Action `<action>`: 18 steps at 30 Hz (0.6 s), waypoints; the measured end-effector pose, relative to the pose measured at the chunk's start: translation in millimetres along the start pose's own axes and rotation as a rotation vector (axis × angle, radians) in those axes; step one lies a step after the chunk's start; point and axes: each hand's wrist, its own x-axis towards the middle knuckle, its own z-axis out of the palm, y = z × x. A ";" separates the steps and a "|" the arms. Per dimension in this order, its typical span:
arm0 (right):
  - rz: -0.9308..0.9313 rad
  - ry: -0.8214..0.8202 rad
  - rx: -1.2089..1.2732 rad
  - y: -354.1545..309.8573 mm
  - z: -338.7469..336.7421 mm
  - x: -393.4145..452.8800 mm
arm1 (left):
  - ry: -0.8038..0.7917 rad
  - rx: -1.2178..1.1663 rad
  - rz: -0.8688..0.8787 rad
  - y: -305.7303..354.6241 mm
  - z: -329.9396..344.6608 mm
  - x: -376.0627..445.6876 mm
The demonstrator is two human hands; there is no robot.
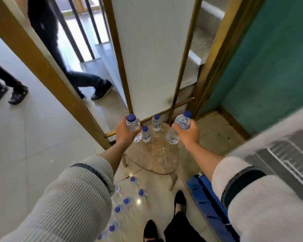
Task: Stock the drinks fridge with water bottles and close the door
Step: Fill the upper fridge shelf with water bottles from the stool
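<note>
Ribbed white sleeves point(63, 198) fill the bottom of the view, and past them the left hand point(124, 131) at 11 o'clock and the right hand point(189, 131) at 1 o'clock each have fingers wrapped round the waist of a water bottle point(131, 122) point(181, 125). These small, thin-walled bottles look light and slick, likely to dent if squeezed, so mid-body suits them. Two more point(146, 134) stand between the hands on the stool point(157, 158), others point(126, 200) litter the floor at 6 o'clock, and the fridge's wire shelf point(287, 158) lies at 3 o'clock, with the blue door edge point(206, 201) narrowing the way.

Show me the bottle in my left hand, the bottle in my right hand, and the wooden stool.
Bottle in left hand point(131, 123): head view, on its clear shoulder below the blue cap.
Bottle in right hand point(182, 121): head view, on its clear upper body.
Wooden stool point(156, 154): head view, on the bare seat top.
</note>
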 end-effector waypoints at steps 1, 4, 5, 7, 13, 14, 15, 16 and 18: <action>-0.017 0.023 0.012 -7.2 -5.5 -9.1 | -0.018 0.003 0.031 11.2 -4.9 -4.2; -0.065 0.082 0.024 -26.4 -27.3 -33.4 | -0.058 0.007 0.107 46.6 -12.8 -16.6; -0.074 0.102 0.021 -32.2 -37.3 -41.7 | -0.075 -0.003 0.130 58.2 -13.5 -20.3; -0.088 0.143 0.008 -41.8 -57.9 -55.2 | -0.104 -0.013 0.169 80.8 -11.6 -26.0; -0.201 0.414 0.018 -65.6 -137.6 -95.6 | -0.238 -0.076 0.367 166.9 9.5 -65.6; -0.211 0.466 0.021 -68.0 -152.7 -101.5 | -0.257 -0.090 0.409 182.2 15.4 -74.1; -0.224 0.518 0.014 -71.4 -169.2 -109.0 | -0.276 -0.107 0.446 197.2 22.3 -82.5; -0.250 0.566 -0.001 -75.0 -186.0 -116.5 | -0.296 -0.124 0.476 212.1 29.3 -91.4; -0.305 0.644 -0.041 -83.2 -217.6 -129.4 | -0.330 -0.146 0.520 239.5 44.5 -105.7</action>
